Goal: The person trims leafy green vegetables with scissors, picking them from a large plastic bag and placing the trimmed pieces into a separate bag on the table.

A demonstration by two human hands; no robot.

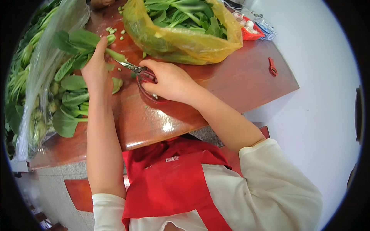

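Note:
My left hand (98,68) holds leafy greens (82,40) with pale green stems, above the left part of the wooden table. In my right hand (166,80) is a pair of red-handled scissors (150,93), whose metal blades meet the end of a stem. Whether the blades are fully together I cannot tell. More bok choy (73,98) lies under and beside my left forearm, partly hidden by it. Small cut stem pieces (111,30) are scattered on the table beyond my left hand.
A yellow plastic bag (185,49) full of greens stands on the reddish wooden table (225,83). Clear plastic (43,66) with more greens covers the left side. At right are a red basket (252,36) with white pieces and a red peeler-like tool (272,67). Another person's hand (101,3) shows at the top.

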